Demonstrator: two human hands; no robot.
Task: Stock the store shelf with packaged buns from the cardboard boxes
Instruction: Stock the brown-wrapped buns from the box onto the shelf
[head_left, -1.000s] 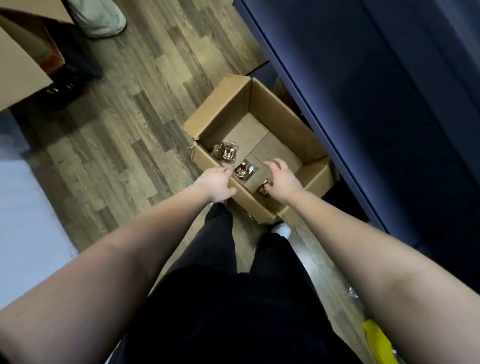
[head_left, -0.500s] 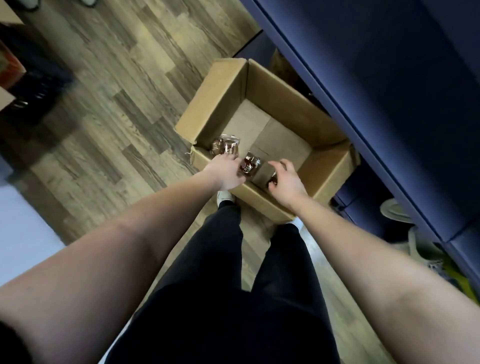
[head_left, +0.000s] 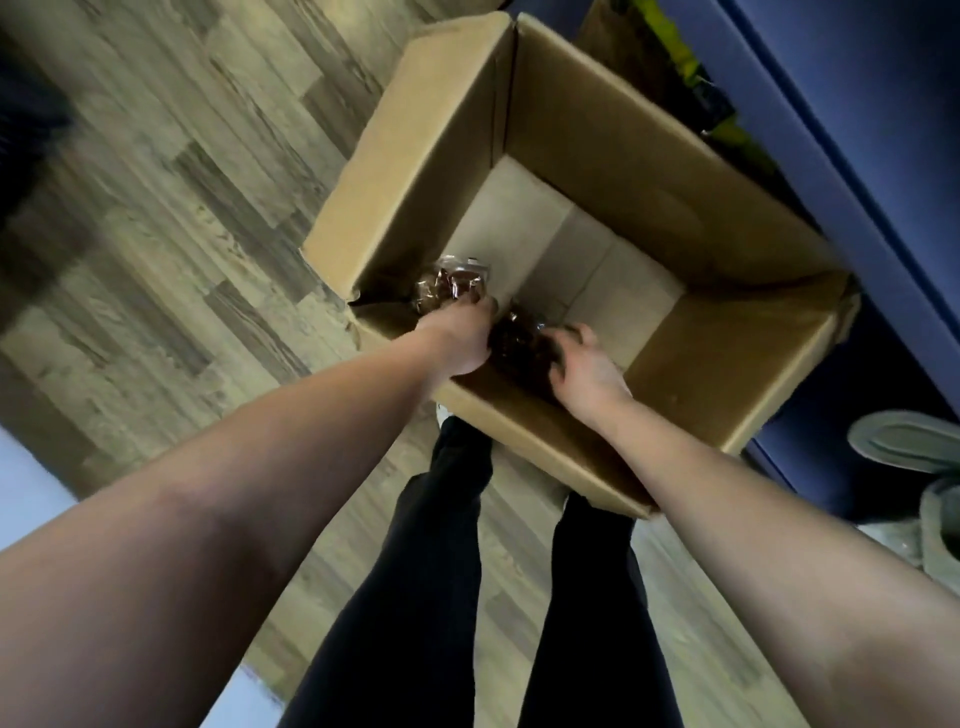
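An open cardboard box (head_left: 426, 156) stands on the floor in front of my legs. Two clear packs of dark buns lie in its near left corner. My left hand (head_left: 460, 338) reaches over the near wall, its fingers curled onto the left bun pack (head_left: 447, 286). Beside it, my right hand (head_left: 584, 366) has its fingers curled round the second bun pack (head_left: 519, 340), which lies dark and blurred between both hands. The remaining box bottom shows bare cardboard.
The dark blue store shelf (head_left: 857, 156) runs along the right, close behind the box. Grey items (head_left: 904, 441) sit on its lowest level, and yellow-green packages (head_left: 727, 130) show beyond the box. Wood-pattern floor (head_left: 182, 208) spreads to the left.
My head has come much closer to the box. Both hands have gone deeper inside; the right hand has shifted left onto the middle pack, and the rightmost pack has dropped from sight.
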